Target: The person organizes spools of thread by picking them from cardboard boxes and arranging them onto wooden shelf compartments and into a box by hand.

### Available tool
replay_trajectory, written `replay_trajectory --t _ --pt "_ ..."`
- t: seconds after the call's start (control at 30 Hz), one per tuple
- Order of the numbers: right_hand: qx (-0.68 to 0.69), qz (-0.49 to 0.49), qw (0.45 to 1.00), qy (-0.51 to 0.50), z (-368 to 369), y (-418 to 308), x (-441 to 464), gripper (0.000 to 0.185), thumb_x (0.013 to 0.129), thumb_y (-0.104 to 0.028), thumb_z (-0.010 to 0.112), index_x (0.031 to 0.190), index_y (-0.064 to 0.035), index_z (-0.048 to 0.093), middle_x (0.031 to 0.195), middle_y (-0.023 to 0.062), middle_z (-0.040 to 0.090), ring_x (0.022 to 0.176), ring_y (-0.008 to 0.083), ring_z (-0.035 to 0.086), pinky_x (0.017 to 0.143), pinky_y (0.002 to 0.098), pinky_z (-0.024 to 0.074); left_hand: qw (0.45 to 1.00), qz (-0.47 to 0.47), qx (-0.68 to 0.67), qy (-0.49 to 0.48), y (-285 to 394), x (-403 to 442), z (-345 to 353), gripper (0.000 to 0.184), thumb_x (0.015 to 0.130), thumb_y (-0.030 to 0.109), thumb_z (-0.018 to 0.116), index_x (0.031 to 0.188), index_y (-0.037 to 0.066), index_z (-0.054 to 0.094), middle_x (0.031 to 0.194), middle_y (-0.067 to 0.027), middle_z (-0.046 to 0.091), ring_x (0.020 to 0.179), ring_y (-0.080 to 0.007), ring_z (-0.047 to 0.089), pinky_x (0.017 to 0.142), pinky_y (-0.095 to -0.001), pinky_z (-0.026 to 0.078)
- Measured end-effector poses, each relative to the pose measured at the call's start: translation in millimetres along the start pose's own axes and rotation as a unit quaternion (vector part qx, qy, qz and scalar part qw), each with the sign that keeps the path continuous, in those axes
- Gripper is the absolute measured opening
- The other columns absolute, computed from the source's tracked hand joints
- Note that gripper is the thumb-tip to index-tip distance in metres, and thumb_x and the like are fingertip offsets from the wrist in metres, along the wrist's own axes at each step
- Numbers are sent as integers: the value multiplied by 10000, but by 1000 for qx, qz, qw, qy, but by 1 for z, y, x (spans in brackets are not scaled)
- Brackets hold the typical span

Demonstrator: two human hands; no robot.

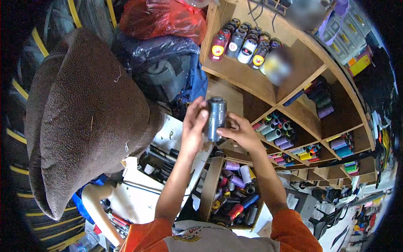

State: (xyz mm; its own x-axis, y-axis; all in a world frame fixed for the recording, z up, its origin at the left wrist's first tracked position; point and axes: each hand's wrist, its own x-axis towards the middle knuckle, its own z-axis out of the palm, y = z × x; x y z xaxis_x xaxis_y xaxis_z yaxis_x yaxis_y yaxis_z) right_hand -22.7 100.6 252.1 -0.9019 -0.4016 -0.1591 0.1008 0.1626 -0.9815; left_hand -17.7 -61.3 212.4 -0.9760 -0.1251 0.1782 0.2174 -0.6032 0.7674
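A dark, shiny cylindrical spool (217, 119) stands upright between my two hands, in front of the wooden shelf. My right hand (240, 131) is closed round its lower right side, with the thumb across the front. On the left side, my left hand (195, 122) is beside the spool with its fingers raised and apart; whether the fingertips touch it I cannot tell. Below my hands, an open wooden drawer (210, 189) holds several thread spools in purple, white, red and blue.
A wooden shelf unit (243, 82) holds several bottles (247, 48) and coloured thread spools (275, 130). A large brown cushion-like item (90, 109) fills the left side. A white table (138, 197) lies below it. Red and dark plastic bags (161, 21) are at the top.
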Motion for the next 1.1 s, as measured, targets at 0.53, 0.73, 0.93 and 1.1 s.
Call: replay_trajectory --t 0.53,0.73,0.93,1.1 --pt "-33 -203 943 261 0 15 53 530 719 -56 758 1169 32 493 1039 116 622 905 167 612 805 288 489 880 170 436 85 -18 -25 18 723 666 76 769 1286 12 403 1274 -211 412 1181 -375 429 996 -414 361" --pt "-263 -224 835 428 -66 -10 172 633 708 -168 774 1187 98 457 1101 208 620 970 251 628 826 321 483 878 122 456 83 -31 -44 -6 763 688 99 769 1325 28 355 1348 -206 320 1216 -377 387 942 -414 413" --pt "-275 -190 835 436 -72 -10 221 613 732 -186 753 1219 38 457 1052 222 631 991 317 621 848 357 476 878 83 458 106 -35 -61 -24 736 708 102 760 1328 41 368 1379 -167 320 1188 -336 431 825 -364 486" --pt "-296 -181 826 444 -74 -1 225 667 744 -241 738 1263 26 415 1043 261 614 972 377 609 817 407 489 883 141 440 86 -36 -14 -24 276 761 50 675 1025 6 608 896 -139 657 808 -256 653 715 -348 519"
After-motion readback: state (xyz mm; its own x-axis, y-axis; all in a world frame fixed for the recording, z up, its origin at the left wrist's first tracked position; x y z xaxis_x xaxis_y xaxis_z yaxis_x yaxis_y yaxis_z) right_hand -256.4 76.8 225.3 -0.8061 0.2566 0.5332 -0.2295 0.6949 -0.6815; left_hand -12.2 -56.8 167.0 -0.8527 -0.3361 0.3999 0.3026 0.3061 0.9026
